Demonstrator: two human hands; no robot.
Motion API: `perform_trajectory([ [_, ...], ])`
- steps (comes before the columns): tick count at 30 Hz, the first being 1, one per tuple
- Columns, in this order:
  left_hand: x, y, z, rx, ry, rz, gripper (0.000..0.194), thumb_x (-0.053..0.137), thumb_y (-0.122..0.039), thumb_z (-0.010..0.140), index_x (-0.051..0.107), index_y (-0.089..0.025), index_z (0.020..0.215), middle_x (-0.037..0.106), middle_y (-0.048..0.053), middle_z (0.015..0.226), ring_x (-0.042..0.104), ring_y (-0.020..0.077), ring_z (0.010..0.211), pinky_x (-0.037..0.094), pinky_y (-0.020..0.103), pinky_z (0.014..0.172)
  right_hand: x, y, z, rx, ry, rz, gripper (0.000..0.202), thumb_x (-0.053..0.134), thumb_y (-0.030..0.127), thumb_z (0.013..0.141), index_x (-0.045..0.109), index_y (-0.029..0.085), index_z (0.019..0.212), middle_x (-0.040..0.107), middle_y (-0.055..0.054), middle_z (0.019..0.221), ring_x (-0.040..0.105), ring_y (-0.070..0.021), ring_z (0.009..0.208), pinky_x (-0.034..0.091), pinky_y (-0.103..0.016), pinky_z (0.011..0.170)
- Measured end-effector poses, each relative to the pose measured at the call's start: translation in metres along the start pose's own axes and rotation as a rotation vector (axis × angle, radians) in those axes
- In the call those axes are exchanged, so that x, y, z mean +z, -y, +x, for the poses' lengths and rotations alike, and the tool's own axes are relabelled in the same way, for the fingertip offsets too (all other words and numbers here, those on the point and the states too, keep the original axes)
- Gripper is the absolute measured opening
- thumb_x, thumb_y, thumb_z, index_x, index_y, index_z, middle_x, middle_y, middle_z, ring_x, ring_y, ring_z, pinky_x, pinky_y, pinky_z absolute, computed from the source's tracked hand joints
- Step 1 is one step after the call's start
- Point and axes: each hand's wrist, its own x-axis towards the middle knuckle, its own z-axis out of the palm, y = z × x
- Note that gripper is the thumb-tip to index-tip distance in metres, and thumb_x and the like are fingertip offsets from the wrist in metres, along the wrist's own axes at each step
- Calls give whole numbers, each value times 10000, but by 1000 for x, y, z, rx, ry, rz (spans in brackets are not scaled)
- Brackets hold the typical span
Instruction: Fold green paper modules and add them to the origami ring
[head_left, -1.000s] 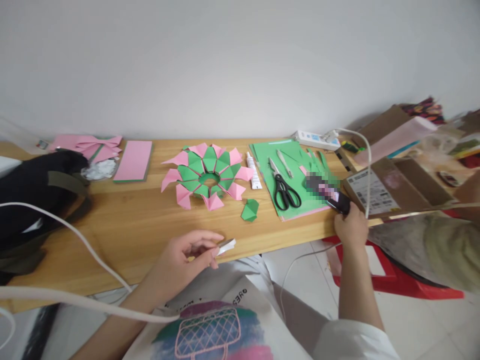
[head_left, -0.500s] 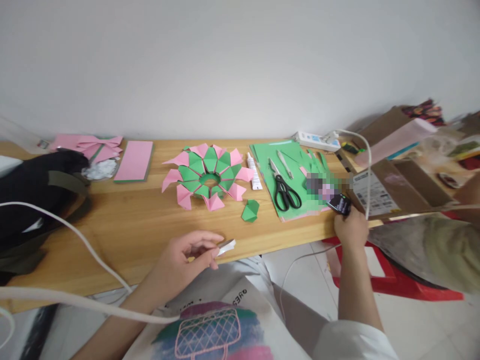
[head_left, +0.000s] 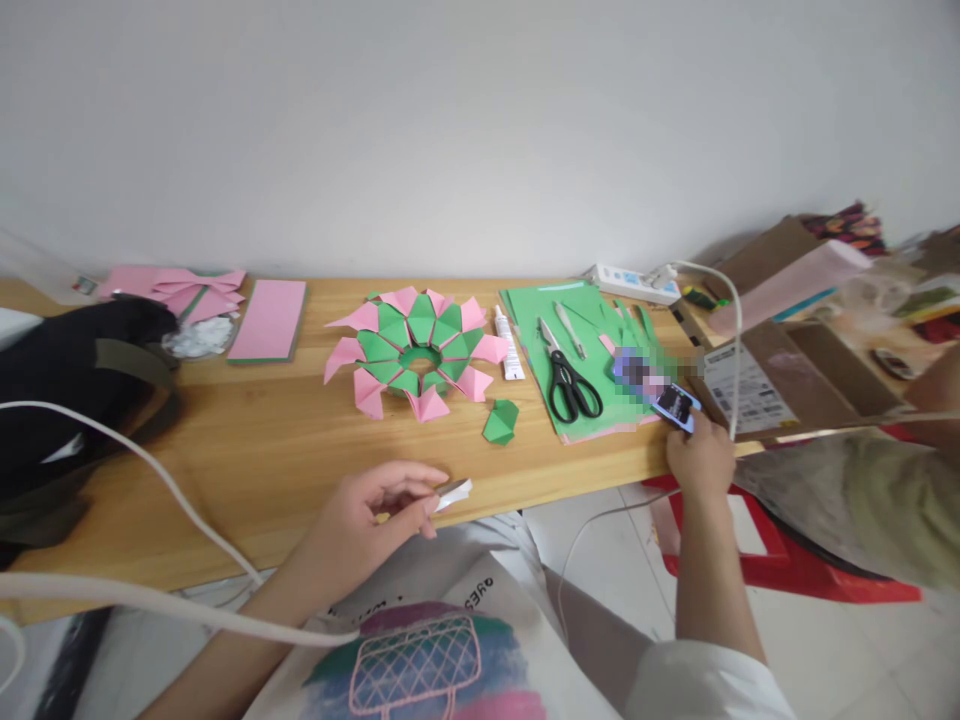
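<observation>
My left hand point(head_left: 394, 505) pinches a small folded white piece point(head_left: 454, 492) near the table's front edge. At the right, my right hand point(head_left: 701, 450) is at the near end of a phone point(head_left: 671, 400) with a lit screen, its fingers mostly hidden from view. A ring of folded green and pink paper point(head_left: 442, 325) lies mid-table, with a loose green folded piece point(head_left: 500, 422) at its lower right. Beside the ring is a white tube point(head_left: 508, 345). Black-handled scissors point(head_left: 564, 385) and a white cutter point(head_left: 574, 330) rest on green sheets point(head_left: 525, 300).
Pink sheets point(head_left: 268, 318) and a black bag point(head_left: 82, 380) are at the left. A power strip point(head_left: 634, 282) stands by the wall. Cardboard boxes point(head_left: 802, 375) are at the right. White cables cross the left side and hang near the boxes.
The phone's screen and edge look brighter, and my right hand has shifted very slightly at its near end. My left hand keeps its place with the white piece.
</observation>
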Motion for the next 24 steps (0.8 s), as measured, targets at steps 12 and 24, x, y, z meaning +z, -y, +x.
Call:
perform_trajectory([
  [12,-1,2,-1,8,-8,-16,194,674,-302,763,698,-194,923,710,-14,614,681,134,556,532,204,560,-3,3,-2,21,-8,-1,539,455,202,828,550,90,1347,638,-209,1073,604,-355,1000,495,-471,831],
  [24,-1,-1,0,-11,8,21,238,653,-343,753,689,-186,929,709,0,613,683,161,569,542,247,576,-1,5,-2,4,-17,-16,540,484,183,832,561,201,1366,613,-177,1121,597,-324,995,483,-455,824],
])
